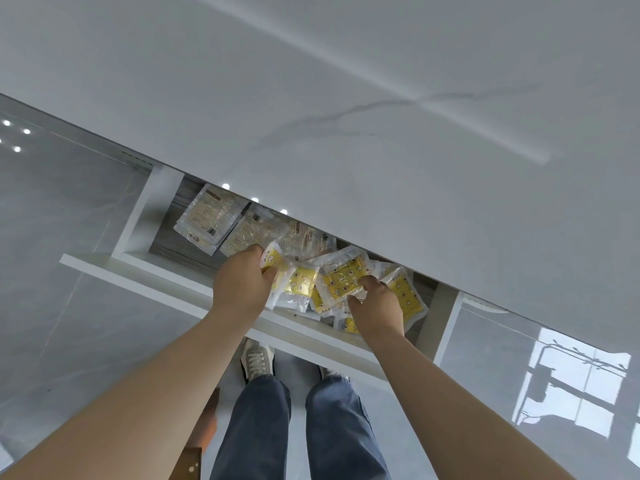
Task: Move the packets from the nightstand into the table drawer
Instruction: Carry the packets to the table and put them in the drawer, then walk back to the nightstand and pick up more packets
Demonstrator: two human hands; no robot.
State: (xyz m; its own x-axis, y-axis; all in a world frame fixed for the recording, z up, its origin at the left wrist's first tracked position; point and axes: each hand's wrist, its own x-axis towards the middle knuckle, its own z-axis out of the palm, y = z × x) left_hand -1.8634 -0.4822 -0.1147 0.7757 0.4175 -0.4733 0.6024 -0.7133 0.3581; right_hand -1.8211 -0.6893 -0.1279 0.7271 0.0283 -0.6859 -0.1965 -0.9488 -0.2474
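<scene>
The white table drawer [162, 277] stands pulled out under the marble tabletop [381, 98]. Several packets lie inside: pale clear ones [207, 216] at the back left, yellow ones [408, 296] at the right. My left hand [242, 284] reaches into the drawer and pinches a yellow packet [273, 263] by its edge. My right hand [375, 306] grips another yellow packet [341, 277] at its lower corner, above the pile. The tabletop hides the drawer's rear part.
Glossy grey floor [69, 237] surrounds the table. My legs in blue jeans [263, 427] and grey shoes stand just below the drawer front. A brown wooden piece [197, 452] shows at the bottom edge, beside my left arm.
</scene>
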